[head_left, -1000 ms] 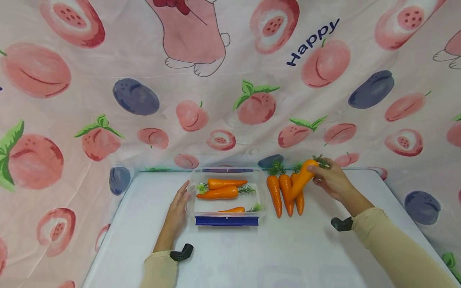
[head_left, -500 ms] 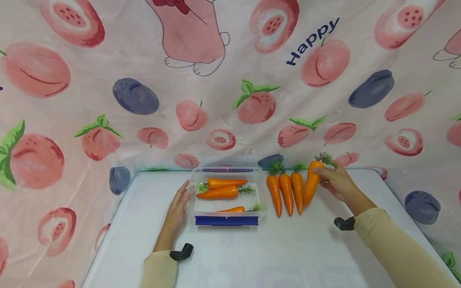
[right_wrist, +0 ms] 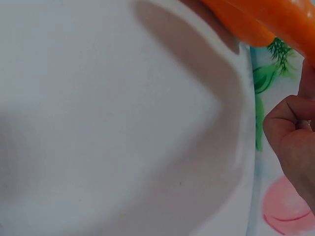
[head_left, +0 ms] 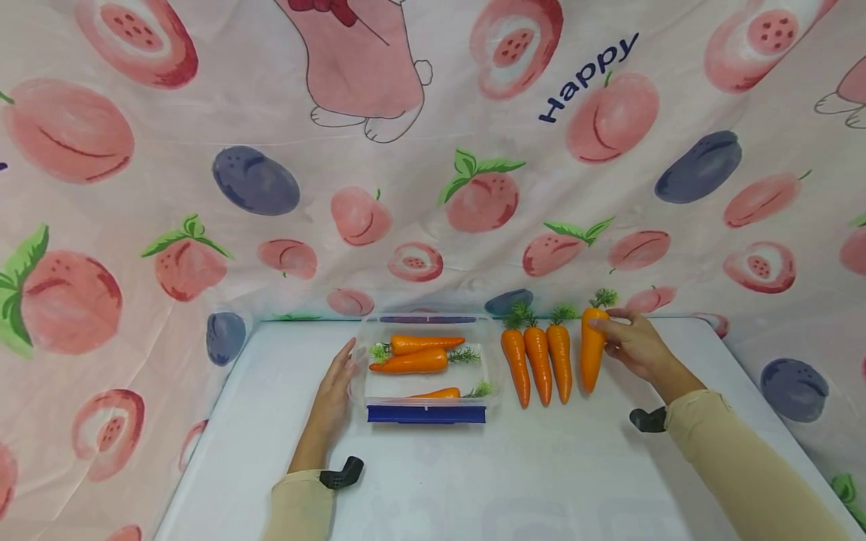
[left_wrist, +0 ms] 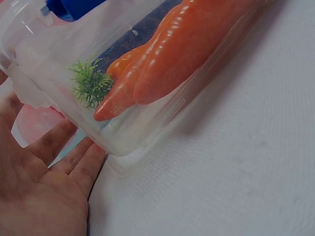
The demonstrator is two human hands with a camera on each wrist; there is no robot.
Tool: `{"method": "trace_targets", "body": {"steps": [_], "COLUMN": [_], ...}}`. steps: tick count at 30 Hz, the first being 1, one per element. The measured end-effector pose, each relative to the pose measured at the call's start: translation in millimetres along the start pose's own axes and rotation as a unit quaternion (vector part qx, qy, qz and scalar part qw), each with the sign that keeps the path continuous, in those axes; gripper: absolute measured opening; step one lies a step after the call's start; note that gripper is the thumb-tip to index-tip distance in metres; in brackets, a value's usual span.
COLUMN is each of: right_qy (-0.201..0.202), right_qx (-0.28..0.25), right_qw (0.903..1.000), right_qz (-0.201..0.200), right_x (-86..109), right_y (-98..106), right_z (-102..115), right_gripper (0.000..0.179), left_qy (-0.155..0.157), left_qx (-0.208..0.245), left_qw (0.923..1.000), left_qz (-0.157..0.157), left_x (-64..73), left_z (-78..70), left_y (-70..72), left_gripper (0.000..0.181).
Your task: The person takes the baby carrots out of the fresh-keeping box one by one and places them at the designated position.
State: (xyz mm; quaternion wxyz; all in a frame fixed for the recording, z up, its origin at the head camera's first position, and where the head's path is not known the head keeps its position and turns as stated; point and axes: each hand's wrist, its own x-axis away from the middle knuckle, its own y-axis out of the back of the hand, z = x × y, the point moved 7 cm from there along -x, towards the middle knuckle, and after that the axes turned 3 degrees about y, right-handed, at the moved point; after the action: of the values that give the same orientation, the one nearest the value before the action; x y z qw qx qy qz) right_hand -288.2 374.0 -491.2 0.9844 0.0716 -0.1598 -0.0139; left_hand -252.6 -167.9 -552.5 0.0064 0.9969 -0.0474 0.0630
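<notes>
My right hand [head_left: 639, 347] pinches an orange carrot [head_left: 592, 352] near its leafy top, thumb over the front. It hangs with its tip toward me, just right of a row of three carrots [head_left: 537, 364] with green tops. In the right wrist view the held carrot [right_wrist: 290, 20] shows at the upper corner, above the hand [right_wrist: 295, 140]. My left hand [head_left: 333, 385] rests along the left side of a clear plastic container [head_left: 497, 361]. In the left wrist view its straight fingers [left_wrist: 87, 167] touch the container wall. Inside lie three carrots [head_left: 413, 363], the front one partly hidden.
A blue latch flap [head_left: 426, 415] hangs off the container's front. The white table [head_left: 541, 473] ends at the back against a fruit-printed cloth [head_left: 406, 188]. Black wrist devices [head_left: 343, 475] sit at both sleeves.
The right hand has moved slightly right with its carrot, from over the row to beside it, and the carrot has turned from slanted to nearly straight. The left hand stays put.
</notes>
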Motion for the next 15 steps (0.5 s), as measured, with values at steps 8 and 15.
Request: {"method": "trace_targets", "body": {"steps": [8, 15], "right_qy": [-0.01, -0.007], "right_qx": [0.007, 0.006], "right_qw": [0.9999, 0.9999], "right_qz": [-0.001, -0.006], "right_x": [-5.4, -9.5], "right_y": [3.1, 3.1], "right_z": [-10.3, -16.6], "right_gripper": [0.071, 0.059], "left_qy": [-0.002, -0.005], "left_qx": [0.011, 0.003], "left_qw": [0.9999, 1.0], "left_qz": [-0.001, -0.002], "left_x": [0.2, -0.8], "left_z": [-0.5, -0.6], "left_y": [-0.6, -0.3], "left_gripper": [0.048, 0.049]}}
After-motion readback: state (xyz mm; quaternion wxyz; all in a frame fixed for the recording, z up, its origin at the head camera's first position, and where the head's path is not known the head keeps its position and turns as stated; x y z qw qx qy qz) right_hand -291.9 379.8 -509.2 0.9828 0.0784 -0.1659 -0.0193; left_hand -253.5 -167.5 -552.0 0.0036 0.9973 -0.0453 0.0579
